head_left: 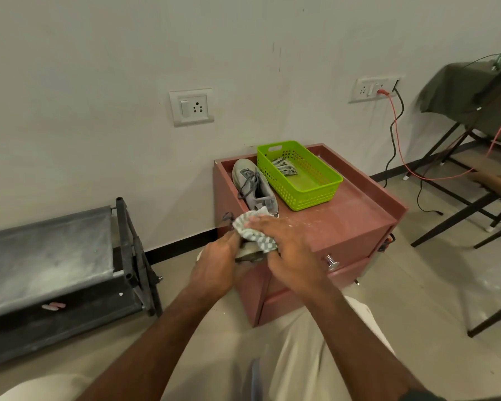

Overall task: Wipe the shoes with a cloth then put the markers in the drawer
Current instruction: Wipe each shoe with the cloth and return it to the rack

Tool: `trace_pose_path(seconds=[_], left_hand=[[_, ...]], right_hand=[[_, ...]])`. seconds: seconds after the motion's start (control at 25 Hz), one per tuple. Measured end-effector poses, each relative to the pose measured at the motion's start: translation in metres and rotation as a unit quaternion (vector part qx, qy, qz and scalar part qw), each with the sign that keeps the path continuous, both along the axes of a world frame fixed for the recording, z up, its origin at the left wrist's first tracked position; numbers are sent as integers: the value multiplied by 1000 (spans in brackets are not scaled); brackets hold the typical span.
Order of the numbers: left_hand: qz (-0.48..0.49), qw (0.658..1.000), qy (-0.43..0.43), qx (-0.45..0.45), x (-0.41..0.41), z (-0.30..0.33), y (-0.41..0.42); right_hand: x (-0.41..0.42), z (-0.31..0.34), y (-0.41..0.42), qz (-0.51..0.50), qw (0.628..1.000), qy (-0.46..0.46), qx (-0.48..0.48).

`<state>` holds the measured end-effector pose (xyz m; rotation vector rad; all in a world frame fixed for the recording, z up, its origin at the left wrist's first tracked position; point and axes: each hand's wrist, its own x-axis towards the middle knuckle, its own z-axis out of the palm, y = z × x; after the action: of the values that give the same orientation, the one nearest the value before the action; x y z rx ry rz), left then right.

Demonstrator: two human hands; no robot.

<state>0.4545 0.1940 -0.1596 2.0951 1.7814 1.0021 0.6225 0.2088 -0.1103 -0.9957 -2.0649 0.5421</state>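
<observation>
The left hand [214,264] curls around a worn grey shoe [248,254], gripping it from the side so only a scuffed edge of the sole and a dark lace end show past the fingers. The right hand [284,244] lies across the shoe with fingers nearly straight, pressing a soft cloth [253,231] with a grey-and-white checked weave flat against it; the cloth bunches under the palm and pokes out beyond the fingertips.

Just beyond the hands, the second shoe [253,185] rests on the top of a low reddish cabinet [344,218], a grey knit sneaker with loose dark laces, its heel close to the right fingertips. Beyond it and to the right sits a bright green plastic basket [315,195], rectangular with perforated walls, holding another folded patterned cloth [285,167]. Below the right hand, the drawer [350,266] front carries a round metal knob [331,261]. Markers cannot be made out. Far left of the left hand stands a dusty dark metal rack [55,256].
</observation>
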Motion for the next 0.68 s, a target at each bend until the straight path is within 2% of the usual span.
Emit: trace_pose_path(seconds=[0.08,0.12,0.16,0.24,0.28,0.36,0.4,0.56,0.68], left_hand=[[-16,1000,21,1,-8,-5,-3],[-14,1000,15,8,-12,-7,-4],[-13,1000,4,14,-16,-6,-5],[-31,998,-36,30,-19,-3,-4],[-44,997,-60,39,-20,-1,-2],[-60,992,-96,51,-20,4,-1],[-57,992,-104,54,-20,4,-2],[-27,990,-135,35,-25,-2,-10],[-15,984,-172,35,-22,1,-11]], right_hand=[[10,2,17,-175,978,-40,-103],[19,2,23,-253,954,-25,-160],[28,1,26,-278,939,43,-199],[31,2,18,-214,930,216,-204],[24,4,9,-144,940,247,-184],[1,3,-10,-7,975,181,-125],[-7,0,-9,18,986,137,-97],[-17,-6,-3,-21,976,134,-172],[-15,-1,1,-31,957,195,-212]])
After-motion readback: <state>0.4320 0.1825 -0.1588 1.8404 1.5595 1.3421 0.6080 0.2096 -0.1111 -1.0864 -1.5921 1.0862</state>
